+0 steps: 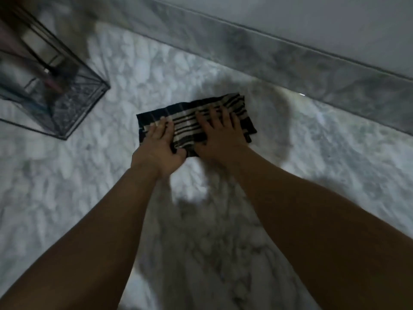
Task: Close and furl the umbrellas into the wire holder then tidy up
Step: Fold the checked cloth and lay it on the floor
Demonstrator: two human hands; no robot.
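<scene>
Cloth (196, 124), folded flat and striped in black and beige, lies on the marble floor (89, 186) under both of our hands. Our left hand (159, 144) rests palm down on its left part, the fingers (164, 125) straight and close together, their tips reaching toward the cloth's far edge, with the dark left end of the cloth showing beyond them to the left. The left thumb sits at the near edge of the cloth; we cannot tell whether it presses on top or tucks under. Our right hand (220, 135) lies flat on the right part, its fingers (212, 115) spread apart and pointing away from us, with the striped far corner of the cloth sticking out just past the fingertips and the dark right end showing to the right of the little finger. A band of striped cloth is bare between the two hands. Both forearms stretch down toward the floor.

Well to the left of our left fingers stands the wire holder (67, 104), a dark rectangular frame on the floor; blurred shapes inside it look like furled umbrellas (51, 83), though we cannot make them out clearly. Beyond our right fingertips runs a grey marble skirting (279, 61) along the wall (335, 19).
</scene>
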